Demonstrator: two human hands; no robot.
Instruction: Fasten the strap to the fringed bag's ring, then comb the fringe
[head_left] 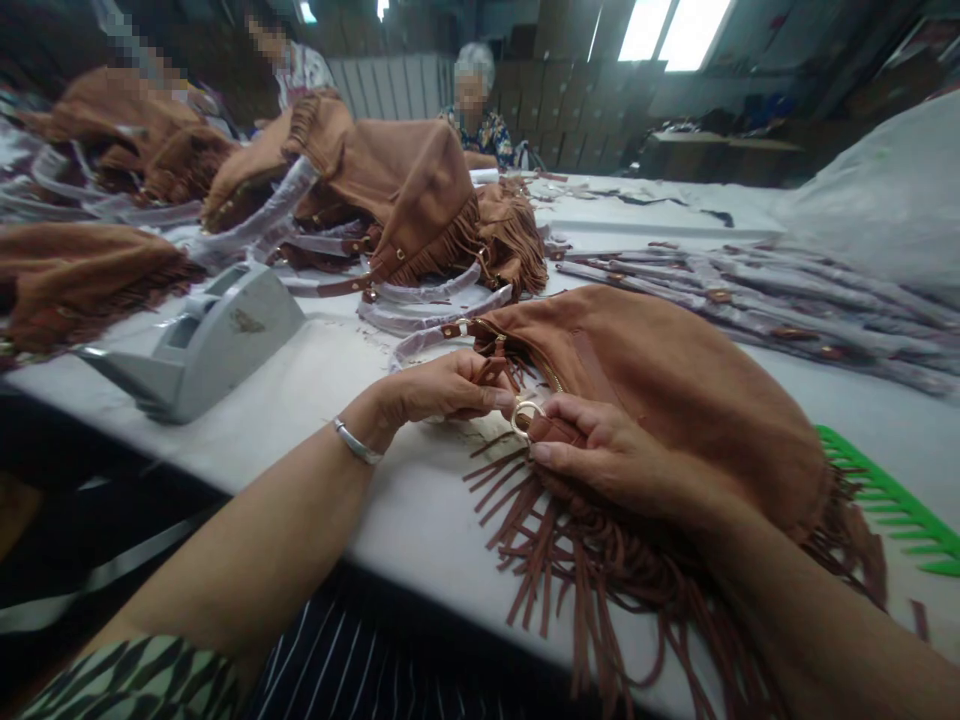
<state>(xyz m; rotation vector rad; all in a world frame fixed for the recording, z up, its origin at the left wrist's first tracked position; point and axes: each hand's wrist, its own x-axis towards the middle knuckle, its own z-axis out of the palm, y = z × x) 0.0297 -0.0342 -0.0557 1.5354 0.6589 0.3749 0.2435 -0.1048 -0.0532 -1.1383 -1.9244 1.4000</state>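
White tabletop (420, 515) supports the bag (690, 390); left grip (442, 388) and right grip (611, 450) flank its ring (514, 421), pinching leather (557, 432).

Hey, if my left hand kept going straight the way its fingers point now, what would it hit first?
Most likely the gold ring, right by the left hand's fingertips, with the right hand just beyond. They may already be touching; depth is unclear from this one view.
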